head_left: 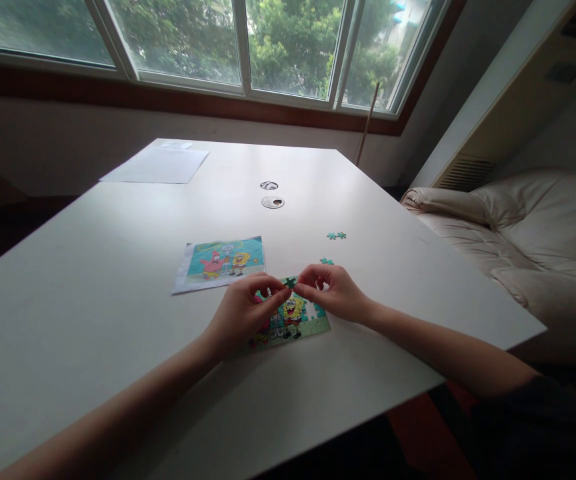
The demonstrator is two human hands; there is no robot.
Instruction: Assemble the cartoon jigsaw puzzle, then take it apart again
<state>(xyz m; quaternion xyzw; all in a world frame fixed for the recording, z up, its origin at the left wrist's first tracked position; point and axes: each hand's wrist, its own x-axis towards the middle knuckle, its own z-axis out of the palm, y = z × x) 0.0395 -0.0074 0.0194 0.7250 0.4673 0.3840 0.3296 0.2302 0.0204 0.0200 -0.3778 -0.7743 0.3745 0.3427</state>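
Note:
A small cartoon jigsaw puzzle (pixel 298 319) lies on the white table (pixel 93 280), partly under my hands. My left hand (pixel 243 310) and my right hand (pixel 333 291) meet above its upper edge. Both pinch one dark green puzzle piece (pixel 290 283) between their fingertips. Beyond the puzzle lies a printed reference picture (pixel 221 262) with the same cartoon figures. Loose green pieces rest to the right: one (pixel 326 261) close to my right hand, a joined pair (pixel 337 235) farther back.
A sheet of paper (pixel 158 165) lies at the table's far left. Two round cable holes (pixel 272 201) sit at mid-table. A cushioned sofa (pixel 528 233) stands right of the table, and windows (pixel 248 47) run along the back wall.

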